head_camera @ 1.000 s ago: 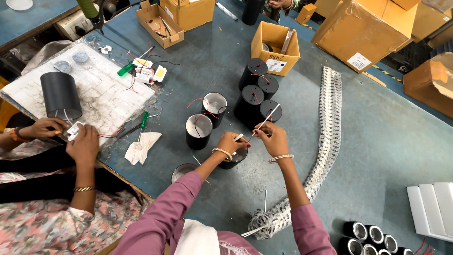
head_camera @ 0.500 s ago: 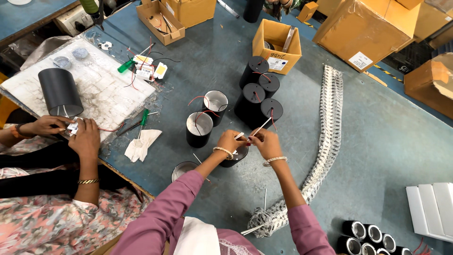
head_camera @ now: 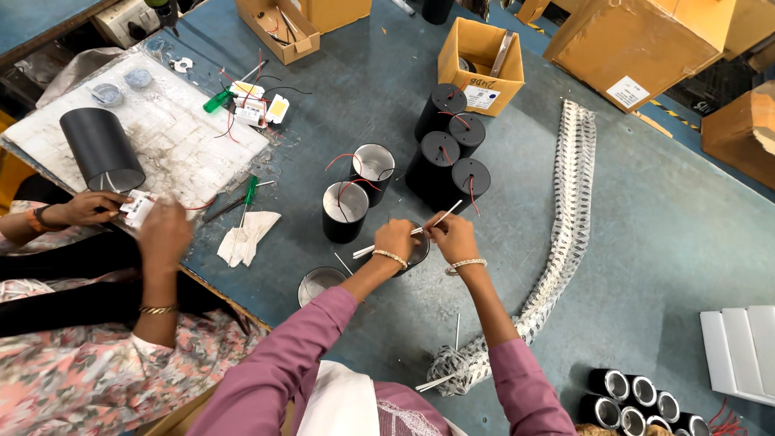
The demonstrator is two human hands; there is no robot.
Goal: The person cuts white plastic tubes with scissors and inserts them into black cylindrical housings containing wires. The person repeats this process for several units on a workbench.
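a thin white sleeved wire (head_camera: 408, 234) runs slantwise between the two hands, pinched by the left hand (head_camera: 395, 240) at its lower part and by the right hand (head_camera: 452, 236) higher up, both sets of fingers closed on it, just above a black cylindrical lamp housing (head_camera: 416, 252) that stands on the blue-grey worktable (head_camera: 646, 242) and is mostly hidden under the hands. just behind them stand two open black housings (head_camera: 345, 211) with red wires spilling out, and a cluster of four capped black housings (head_camera: 448, 157) — beyond those an open cardboard box (head_camera: 480, 56). to the right a long strip of white bundled parts (head_camera: 565, 210) curves down the table, its end near the person's right sleeve. at the left a co-worker's hands (head_camera: 161, 234) — one blurred — work at a small white part beside a white board (head_camera: 153, 129) carrying a black cylinder (head_camera: 101, 149), with a green-handled screwdriver (head_camera: 246, 194) and a crumpled white cloth (head_camera: 249, 236) close by. more cardboard cartons (head_camera: 646, 40) crowd the far right edge, and a row of small black housings (head_camera: 638, 400) sits at the near right corner.
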